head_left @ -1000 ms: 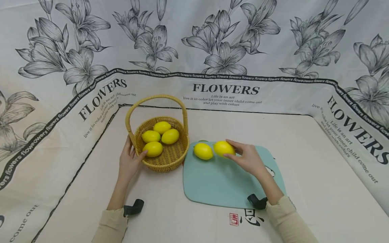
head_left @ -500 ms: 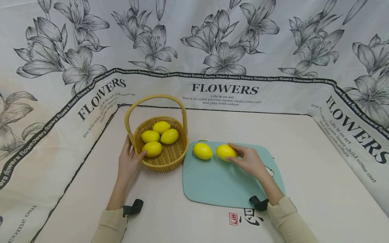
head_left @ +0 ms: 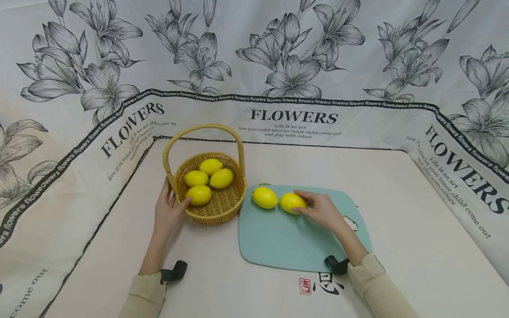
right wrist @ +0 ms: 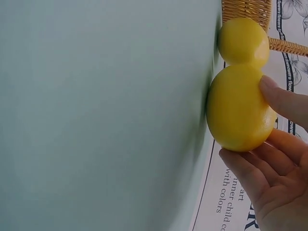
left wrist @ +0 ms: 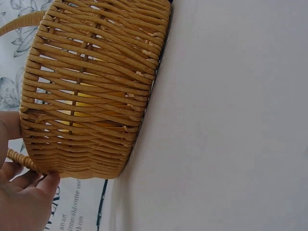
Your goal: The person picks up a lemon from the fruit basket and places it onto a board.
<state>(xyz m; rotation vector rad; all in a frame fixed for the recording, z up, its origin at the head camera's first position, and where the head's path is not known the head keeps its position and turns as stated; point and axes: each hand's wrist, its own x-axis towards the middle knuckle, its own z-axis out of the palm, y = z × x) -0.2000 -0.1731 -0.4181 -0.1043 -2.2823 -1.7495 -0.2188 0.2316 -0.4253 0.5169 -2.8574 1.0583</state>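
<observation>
A yellow lemon [head_left: 293, 203] is pinched between the thumb and fingers of my right hand [head_left: 324, 213], close over the light blue cutting board [head_left: 286, 243]. Just left of it, a second lemon [head_left: 264, 198] lies on the board. My left hand [head_left: 169, 214] grips the left side of the wicker basket [head_left: 216, 216], thumb over the rim and fingers outside. Several lemons [head_left: 199, 195] lie inside the basket. In the left wrist view, the fingers touch the woven wall [left wrist: 91, 96] near the handle's foot. The right wrist view has the held lemon [right wrist: 240, 108] in front of the other.
The basket's tall arched handle [head_left: 204, 127] stands upright. A small green edge [head_left: 265, 184] peeks out behind the board. Red and black characters [head_left: 318, 285] mark the pale tablecloth in front. Flower-printed fabric [head_left: 294, 66] hangs around the back and sides.
My right hand, with its lemon, shifts slightly right, then back left and lower, beside the lemon on the board. My left hand stays on the basket.
</observation>
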